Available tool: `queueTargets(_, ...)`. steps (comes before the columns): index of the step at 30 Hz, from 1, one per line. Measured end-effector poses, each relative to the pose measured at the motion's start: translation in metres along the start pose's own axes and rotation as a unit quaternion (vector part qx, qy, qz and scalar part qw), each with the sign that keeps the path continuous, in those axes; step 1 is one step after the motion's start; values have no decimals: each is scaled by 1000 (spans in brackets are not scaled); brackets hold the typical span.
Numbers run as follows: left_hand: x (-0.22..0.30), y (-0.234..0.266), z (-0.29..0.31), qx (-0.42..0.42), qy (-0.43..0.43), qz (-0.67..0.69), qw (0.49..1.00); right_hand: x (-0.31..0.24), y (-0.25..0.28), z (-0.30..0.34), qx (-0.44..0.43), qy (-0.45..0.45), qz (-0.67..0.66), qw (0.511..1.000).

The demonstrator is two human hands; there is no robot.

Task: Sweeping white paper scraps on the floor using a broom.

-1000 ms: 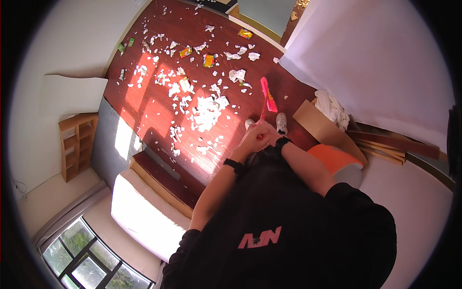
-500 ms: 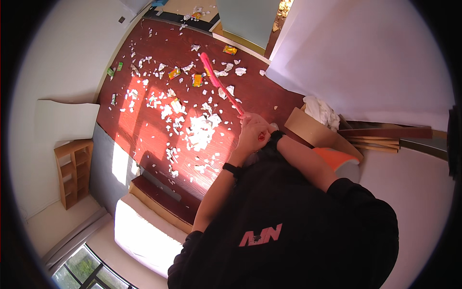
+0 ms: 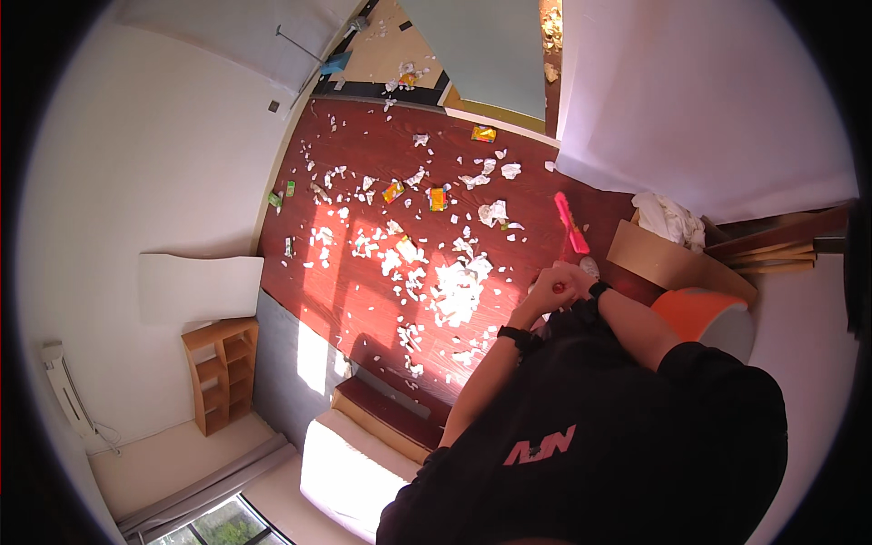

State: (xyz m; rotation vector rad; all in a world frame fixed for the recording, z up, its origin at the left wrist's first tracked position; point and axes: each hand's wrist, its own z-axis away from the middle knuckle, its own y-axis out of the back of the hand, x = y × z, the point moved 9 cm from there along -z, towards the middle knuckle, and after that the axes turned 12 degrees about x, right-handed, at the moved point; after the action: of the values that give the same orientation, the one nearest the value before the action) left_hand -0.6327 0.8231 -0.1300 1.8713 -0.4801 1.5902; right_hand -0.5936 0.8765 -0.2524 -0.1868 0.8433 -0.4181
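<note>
Left hand (image 3: 548, 292) and right hand (image 3: 579, 278) clenched together round pink broom (image 3: 570, 222), left of cardboard box (image 3: 677, 260).
White crumpled cloth (image 3: 668, 221) bulges from box; anything deeper hidden. Torn paper (image 3: 460, 291) heaped farther left of box, on red floor (image 3: 363, 130).

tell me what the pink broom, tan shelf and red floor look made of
Broom: probably plastic, finish unclear, given its vivid pink. Shelf: likely wood or board, matte, wood-like tan. Floor: perhaps wood or laminate, with streaky grain and soft sheen in sunlight.
</note>
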Motion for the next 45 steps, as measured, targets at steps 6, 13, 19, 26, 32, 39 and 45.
queueTargets(6, 49, 19, 2, 4, -94, -155, 983, -47, -55, 11, -156, 67, 6, 985)
queueTargets(13, 75, 23, -22, 6, -123, -227, 966, -109, -70, -17, -138, 230, 231, 935)
queueTargets(19, 65, 34, -51, 71, -131, -197, 969, -81, -25, -76, 70, -15, 19, 997)
queueTargets(26, 17, 45, -129, 57, -39, -91, 993, -100, 25, -147, 117, 40, 140, 982)
queueTargets(32, 1, 56, -203, 66, -27, -135, 988, -148, 32, -192, 72, -41, 92, 992)
queueTargets(39, 2, 80, -252, 80, 33, -211, 974, -206, 2, -232, -9, -72, 153, 986)
queueTargets(45, 21, 84, -291, 100, 3, -231, 968, -249, 5, -245, -63, 62, 345, 934)
